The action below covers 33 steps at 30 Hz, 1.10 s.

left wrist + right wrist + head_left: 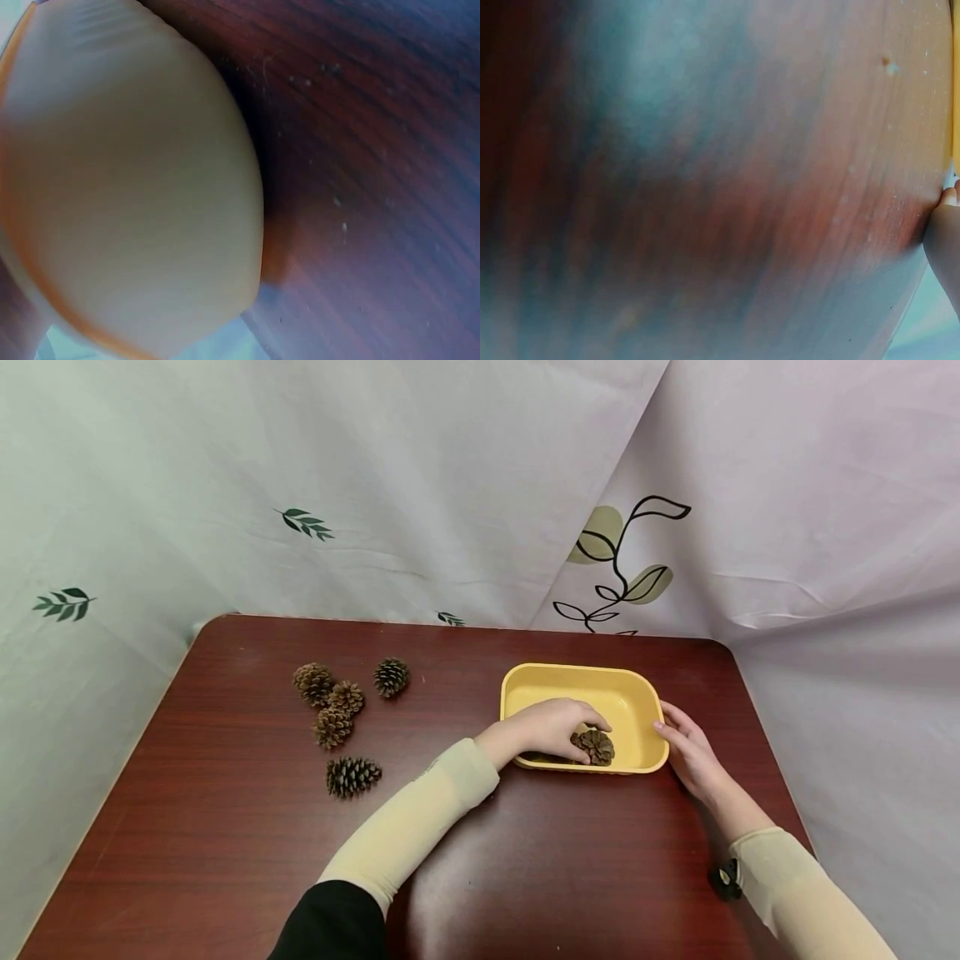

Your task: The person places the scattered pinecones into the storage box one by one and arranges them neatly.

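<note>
My left hand (553,727) reaches over the near left rim into a yellow plastic tub (633,727). Its thumb and fingers curve around a brown pine cone (597,747) low inside, near the front wall. My right hand (693,756) holds the tub's right end, thumb at the rim and fingers along the outside. The left wrist view is largely filled by the tub's blurred outer wall (150,172); neither hand's fingers show there. Only a sliver of the right hand (946,232) appears at the edge of the right wrist view, beside the tub (956,90).
On the left of the dark red wooden table (225,843), three pine cones (332,727) cluster together. Another pine cone (392,677) sits to their right, and a longer pine cone (352,777) lies nearer. A pale leaf-print cloth (420,493) hangs behind the table.
</note>
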Motion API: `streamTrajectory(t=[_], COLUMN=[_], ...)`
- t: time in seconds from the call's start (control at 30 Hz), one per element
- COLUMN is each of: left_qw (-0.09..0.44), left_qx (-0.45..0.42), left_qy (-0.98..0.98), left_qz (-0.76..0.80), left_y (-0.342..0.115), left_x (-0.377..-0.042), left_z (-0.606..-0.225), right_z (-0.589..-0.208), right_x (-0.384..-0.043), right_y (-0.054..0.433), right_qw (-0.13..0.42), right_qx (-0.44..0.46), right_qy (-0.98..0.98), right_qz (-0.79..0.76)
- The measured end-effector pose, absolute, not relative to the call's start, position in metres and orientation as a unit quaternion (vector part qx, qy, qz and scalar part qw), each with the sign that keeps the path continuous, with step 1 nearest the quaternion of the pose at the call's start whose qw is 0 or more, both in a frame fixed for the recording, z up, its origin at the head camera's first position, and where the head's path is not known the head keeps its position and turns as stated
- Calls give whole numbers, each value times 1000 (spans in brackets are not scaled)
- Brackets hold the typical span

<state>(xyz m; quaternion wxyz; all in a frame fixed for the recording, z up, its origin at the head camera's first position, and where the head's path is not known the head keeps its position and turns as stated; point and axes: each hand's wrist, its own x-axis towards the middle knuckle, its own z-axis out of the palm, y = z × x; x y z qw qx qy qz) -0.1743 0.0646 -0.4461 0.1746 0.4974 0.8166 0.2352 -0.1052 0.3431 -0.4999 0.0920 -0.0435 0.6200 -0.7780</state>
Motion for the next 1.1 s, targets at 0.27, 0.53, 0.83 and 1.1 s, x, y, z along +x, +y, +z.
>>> streamTrajectory(t=[0.27, 0.53, 0.83, 1.1], left_qw=[130, 105, 63, 24], left_qx=[495, 462, 430, 394], left_qy=[827, 840, 857, 865], left_qz=[233, 264, 276, 308], left_y=[46, 17, -29, -85], left_x=[-172, -167, -156, -142], left_z=[-436, -418, -405, -402], right_z=[-500, -500, -500, -500], right_x=[-105, -104, -105, -104], right_y=[343, 343, 342, 343], right_qw=[92, 88, 86, 89], right_qx=[-44, -41, -44, -43], right_qy=[620, 623, 626, 628], right_qz=[-778, -776, -774, -772])
